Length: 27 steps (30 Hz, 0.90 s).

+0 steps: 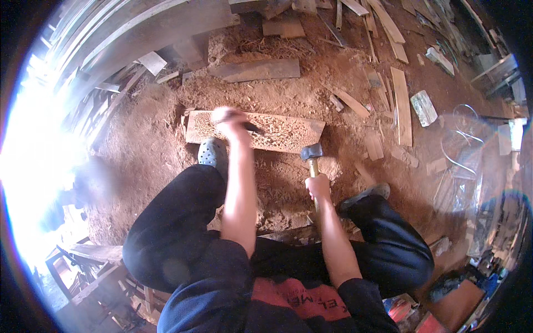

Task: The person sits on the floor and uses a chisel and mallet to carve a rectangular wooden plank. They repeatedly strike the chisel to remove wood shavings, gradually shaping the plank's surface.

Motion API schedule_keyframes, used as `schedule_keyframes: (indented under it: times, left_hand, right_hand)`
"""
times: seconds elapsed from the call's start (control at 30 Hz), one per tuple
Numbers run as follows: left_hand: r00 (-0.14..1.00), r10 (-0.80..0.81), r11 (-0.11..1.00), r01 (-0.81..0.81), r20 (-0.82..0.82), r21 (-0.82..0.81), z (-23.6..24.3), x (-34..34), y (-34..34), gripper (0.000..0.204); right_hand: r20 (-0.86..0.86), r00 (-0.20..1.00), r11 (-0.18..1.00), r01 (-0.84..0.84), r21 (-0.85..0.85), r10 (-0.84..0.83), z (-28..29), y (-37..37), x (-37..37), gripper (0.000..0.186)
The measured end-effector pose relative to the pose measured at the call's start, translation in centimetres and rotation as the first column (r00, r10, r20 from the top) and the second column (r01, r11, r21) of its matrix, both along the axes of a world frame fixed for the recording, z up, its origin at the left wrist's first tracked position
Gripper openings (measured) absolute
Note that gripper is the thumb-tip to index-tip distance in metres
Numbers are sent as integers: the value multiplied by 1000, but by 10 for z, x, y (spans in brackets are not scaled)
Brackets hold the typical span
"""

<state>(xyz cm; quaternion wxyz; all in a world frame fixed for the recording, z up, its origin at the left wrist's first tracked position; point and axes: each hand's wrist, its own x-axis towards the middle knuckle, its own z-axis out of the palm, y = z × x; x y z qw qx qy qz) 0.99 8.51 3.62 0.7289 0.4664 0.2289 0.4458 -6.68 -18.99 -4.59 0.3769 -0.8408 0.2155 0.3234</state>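
A carved wooden board (pixel 283 126) lies on the dirt ground, its face rough and strewn with pale wood chips. Over its left half is my left hand (pixel 230 119), smeared by motion. The fingers look curled round something dark, and a dark shape juts from the hand toward the right; I cannot make out its kind. My right hand (pixel 318 186) is closed round the handle of a hammer (pixel 312 152). The hammer's dark metal head is uppermost, close to the board's lower right corner. My left foot, in a grey clog (pixel 212 154), is at the board's near edge.
A loose plank (pixel 261 70) lies beyond the board. Scrap strips and a long narrow plank (pixel 402 105) are scattered at the right, near a whitish block (pixel 424 108). Large boards (pixel 139 28) lean at the upper left. My right clog (pixel 366 195) rests on the dirt.
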Motion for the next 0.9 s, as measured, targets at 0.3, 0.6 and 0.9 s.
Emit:
schedule_keyframes:
  times: [0.3,0.6,0.9]
  left_hand:
    - [951,-278,831,307,-131,463,29,-7,29,21]
    - [636,-593,566,765,-493,307,-21,-17,-48,27]
    - [564,-506,474,814,-653,335,-28,-14,-59,29]
  right_hand:
    - [38,999,996,-31,-86,35,5,10,-2,19]
    - [15,1000,999,26,-32,-26,5,7,-2,17]
    - [127,835,739,390,550,-536,181,10,20,14]
